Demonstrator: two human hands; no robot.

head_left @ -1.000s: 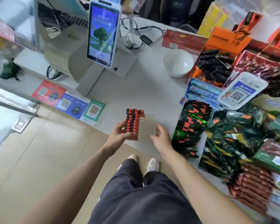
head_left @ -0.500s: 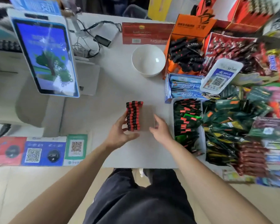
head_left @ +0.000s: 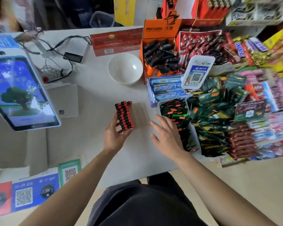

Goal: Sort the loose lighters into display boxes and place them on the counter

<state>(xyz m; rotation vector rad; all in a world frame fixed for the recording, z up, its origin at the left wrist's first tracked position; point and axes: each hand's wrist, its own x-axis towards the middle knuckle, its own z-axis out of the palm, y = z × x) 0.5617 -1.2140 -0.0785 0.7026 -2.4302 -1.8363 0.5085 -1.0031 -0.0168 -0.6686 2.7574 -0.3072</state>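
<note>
Left hand [head_left: 116,136] gripped the near end of a block of red-and-black lighters [head_left: 124,115], thumb along its left side and fingers curled round its near edge, while the right hand [head_left: 167,137] hung open just to the right, fingers straight and spread, holding nothing. The lighters stood packed in tight rows in the left part of a clear display tray [head_left: 141,113], whose right part showed only bare see-through slots. The tray sat at the middle of the white worktop [head_left: 91,95]; whether it lay flat on the surface or was lifted slightly could not be told. Beyond it stood a white bowl [head_left: 125,68], and just beside the bowl an orange display box [head_left: 160,28] held a heap of black lighters [head_left: 160,57]. A red carton [head_left: 116,42] stood behind the bowl. On the right, a white tray of dark sachets [head_left: 175,118] lay near the open hand, with a box of blue packs [head_left: 167,92] and a QR code stand [head_left: 197,72] behind it, and heaped snacks, blurred at the edge, filled the rest of that side. A payment screen [head_left: 18,92] showing a tree leaned at the left, with tangled cables [head_left: 55,62] behind it. QR stickers [head_left: 39,191] lined the worktop's front
</note>
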